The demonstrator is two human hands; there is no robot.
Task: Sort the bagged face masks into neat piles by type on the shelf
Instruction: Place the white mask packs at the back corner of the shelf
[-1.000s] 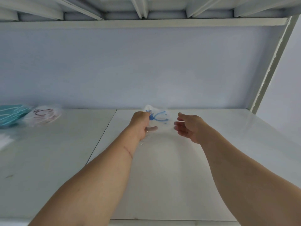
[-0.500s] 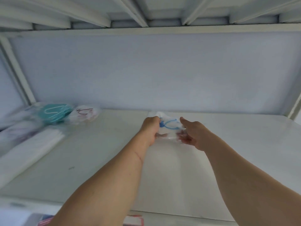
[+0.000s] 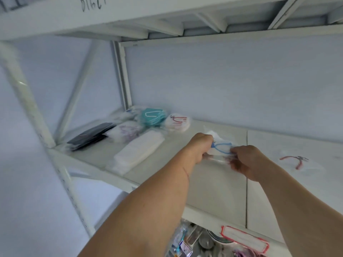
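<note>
A clear bag with a white mask with blue ear loops [image 3: 221,146] is held just above the white shelf [image 3: 213,191]. My left hand [image 3: 201,145] grips its left edge and my right hand [image 3: 245,160] pinches its right edge. At the back left lie other bagged masks: a teal one [image 3: 153,116], a white one with red loops [image 3: 177,122], a white one with purple loops [image 3: 126,131], a black stack [image 3: 91,135] and a long white pack [image 3: 138,152]. A white mask with red loops [image 3: 297,162] lies alone on the right.
A white upright post [image 3: 122,76] stands at the shelf's back left corner, and a slanted brace [image 3: 24,93] at the front left. The upper shelf [image 3: 167,17] hangs close overhead. A red-bordered label [image 3: 243,238] sits on the shelf's front edge; several packets lie on the shelf below [image 3: 185,242].
The view has swung left and down, bringing the left piles and the lone red-looped mask into sight. My right hand closed in and took hold of the bag's right edge.
</note>
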